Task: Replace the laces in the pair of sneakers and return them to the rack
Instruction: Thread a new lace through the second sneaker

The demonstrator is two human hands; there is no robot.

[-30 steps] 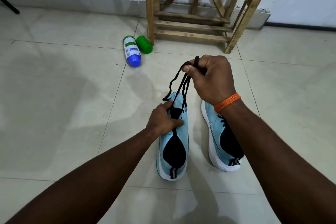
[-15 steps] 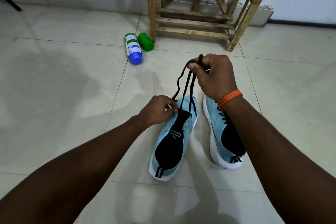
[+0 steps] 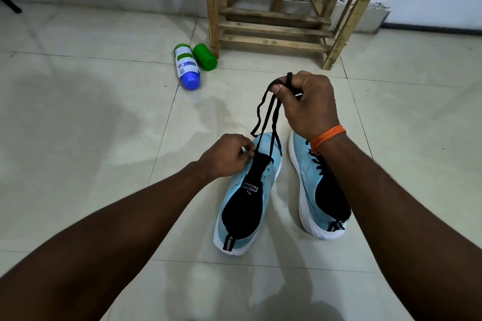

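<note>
rack (image 3: 273, 41) top cropped, right sneaker (image 3: 302, 161) part-hidden

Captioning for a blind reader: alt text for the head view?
The right hand holds a black lace up from a blue sneaker on the floor; the left hand pinches it lower down. A second sneaker lies alongside.

The left sneaker (image 3: 247, 198), light blue with a black tongue and white sole, is laid on the floor (image 3: 104, 112), its toe angled toward the black-laced right sneaker (image 3: 307, 177) just beside it. Its black lace (image 3: 271, 114) is drawn up from the front eyelets, gripped in the right hand (image 3: 305, 101). The wooden rack (image 3: 281, 8) is stood beyond.
</note>
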